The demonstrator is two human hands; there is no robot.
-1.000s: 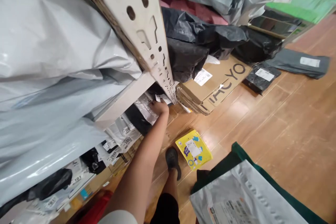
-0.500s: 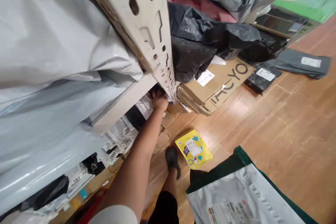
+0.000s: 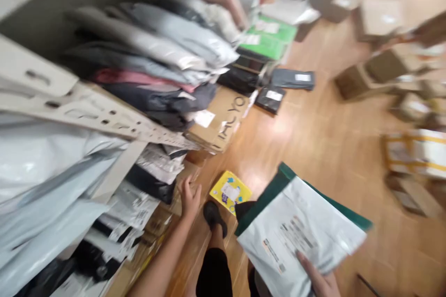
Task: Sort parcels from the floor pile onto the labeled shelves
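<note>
My left hand (image 3: 190,197) is out in front of the lower shelf, its fingers apart and nothing in them. Beside it lie a silver plastic parcel (image 3: 160,162) and a black parcel (image 3: 148,182) on that shelf. My right hand (image 3: 318,278) grips the near edge of a white mailer bag (image 3: 289,236) with printed labels, thumb on top. Behind the white bag a dark green mailer bag (image 3: 286,171) sticks out; the fingers underneath are hidden. A yellow parcel (image 3: 230,191) with a white label lies on the floor near my shoe (image 3: 212,216).
A perforated shelf post (image 3: 114,118) stands at the left among stacked mailers. A brown carton (image 3: 218,120) juts from the shelf foot, with a small black parcel (image 3: 271,99) and a grey parcel (image 3: 292,79) on the floor beyond. Several boxes (image 3: 386,65) lie at the right.
My left hand has come out from the shelf behind the post, empty. The view has swung right and back, and my right hand with the white bag now shows. The picture is blurred.
</note>
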